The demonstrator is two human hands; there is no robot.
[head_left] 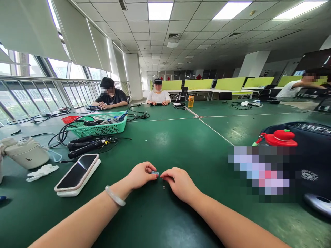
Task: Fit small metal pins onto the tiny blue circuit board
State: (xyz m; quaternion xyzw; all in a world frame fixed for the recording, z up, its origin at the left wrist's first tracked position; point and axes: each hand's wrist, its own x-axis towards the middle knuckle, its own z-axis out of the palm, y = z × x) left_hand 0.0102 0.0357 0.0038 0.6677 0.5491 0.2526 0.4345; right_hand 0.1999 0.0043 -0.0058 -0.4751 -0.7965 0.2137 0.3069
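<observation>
Just above the green table (160, 137), my left hand (141, 176) pinches a small bluish, see-through piece (154, 173) between thumb and fingers; its kind is too small to make out. Close on its right, my right hand (178, 182) has thumb and forefinger pressed together at the tips. Whatever they hold, if anything, is too tiny to name. A narrow gap lies between the two hands. Below my right fingertips, a tiny pale bit (163, 187) rests on the tabletop.
Left are a phone (77, 172) on a white box, a cream pouch (27, 153), black cables and a green basket (103, 129). On the right lie a dark bag (310, 151) and a red-capped bottle (281, 137). Two people sit across the table; another is at far right.
</observation>
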